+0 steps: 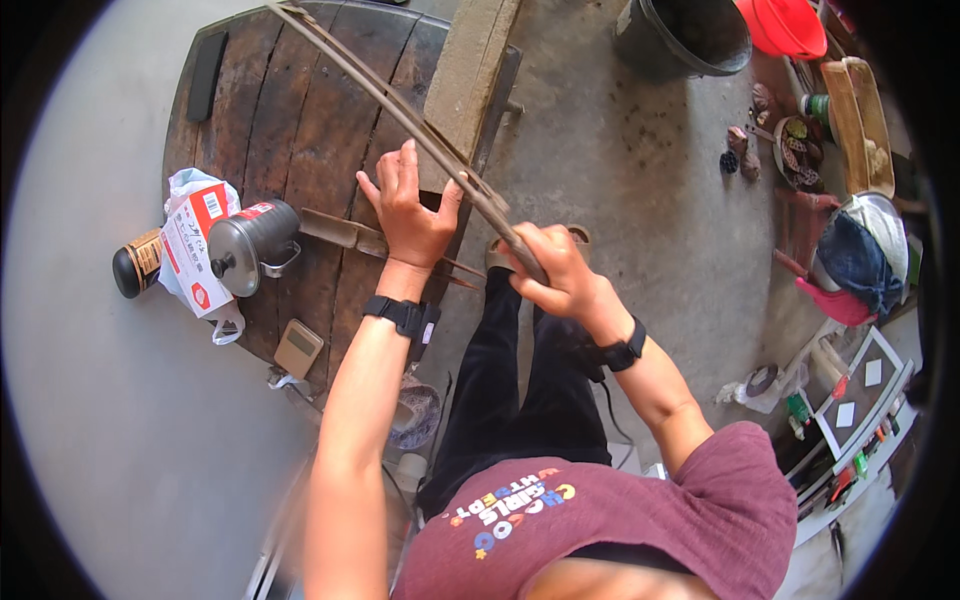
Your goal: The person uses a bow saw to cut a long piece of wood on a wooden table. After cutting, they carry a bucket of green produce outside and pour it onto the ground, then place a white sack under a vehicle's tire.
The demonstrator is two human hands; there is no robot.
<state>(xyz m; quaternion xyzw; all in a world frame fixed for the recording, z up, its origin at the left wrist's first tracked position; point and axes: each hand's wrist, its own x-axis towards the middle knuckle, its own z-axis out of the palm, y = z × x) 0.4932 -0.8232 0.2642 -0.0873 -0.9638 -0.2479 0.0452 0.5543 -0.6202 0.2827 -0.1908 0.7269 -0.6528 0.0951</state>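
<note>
Right hand (pixel 562 272) wrapped round lower end of long saw-like tool (pixel 495 212), slanting across timber beam (pixel 470 75) and plank-topped bench (pixel 318 140). Left hand (pixel 415 222) spread beside it, contact unclear. Step: apparently positioning; next move calls for steady left-hand support.

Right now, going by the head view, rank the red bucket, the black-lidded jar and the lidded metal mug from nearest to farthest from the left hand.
1. Lidded metal mug, on the wooden table, left of the left hand.
2. Black-lidded jar, farther left, past the mug.
3. Red bucket, at the upper right.
</note>
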